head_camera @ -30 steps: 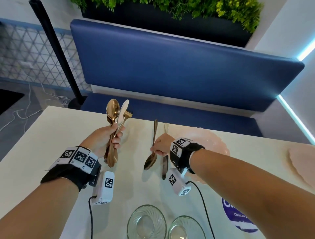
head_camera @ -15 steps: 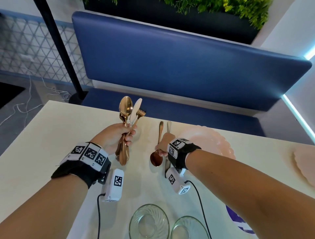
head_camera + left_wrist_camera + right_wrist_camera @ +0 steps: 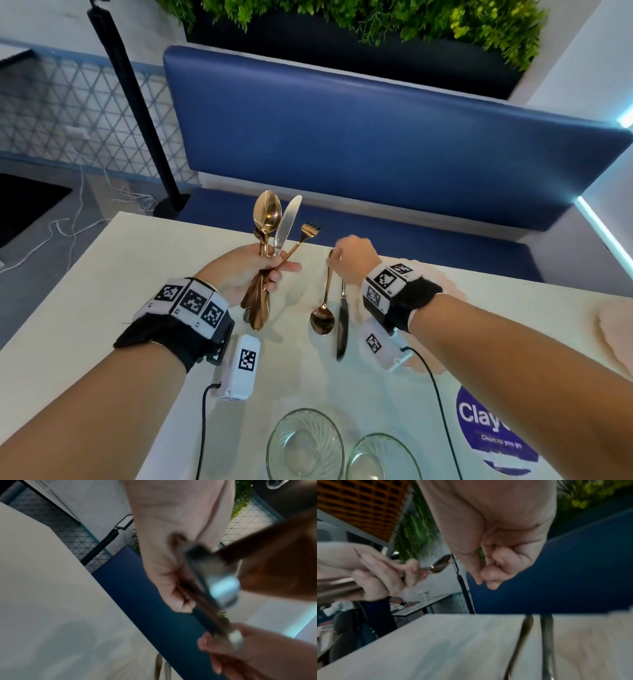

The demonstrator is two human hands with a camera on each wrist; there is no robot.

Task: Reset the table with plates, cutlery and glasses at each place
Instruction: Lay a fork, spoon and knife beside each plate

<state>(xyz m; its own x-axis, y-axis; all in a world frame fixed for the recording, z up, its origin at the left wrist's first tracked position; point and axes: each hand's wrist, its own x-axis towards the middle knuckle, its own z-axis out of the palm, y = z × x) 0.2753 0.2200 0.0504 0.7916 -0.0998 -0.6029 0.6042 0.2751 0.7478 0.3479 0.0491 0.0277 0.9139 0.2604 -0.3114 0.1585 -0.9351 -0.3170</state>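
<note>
My left hand (image 3: 274, 270) grips a bundle of copper cutlery (image 3: 270, 219) upright above the table: a spoon, a knife and a fork stick out above the fist. The left wrist view shows the blurred handles (image 3: 211, 581) in that fist. A copper spoon (image 3: 323, 315) and a knife (image 3: 342, 325) lie side by side on the table, just left of a pink plate (image 3: 435, 274). My right hand (image 3: 337, 255) hovers over their far handle ends. In the right wrist view its fingers (image 3: 486, 577) hang loosely curled and hold nothing, above the spoon (image 3: 520, 642) and knife (image 3: 547, 642).
Two clear glasses (image 3: 305, 445) (image 3: 383, 459) stand at the near table edge. A second pink plate (image 3: 616, 332) sits at the right edge, a blue round sticker (image 3: 489, 431) near it. A blue bench (image 3: 376, 144) runs behind the table; a black pole (image 3: 137, 113) stands far left.
My right hand lowered the spoon and knife onto the table beside the plate, let go and lifted off toward their far ends. The left hand with its bundle drifted slightly right.
</note>
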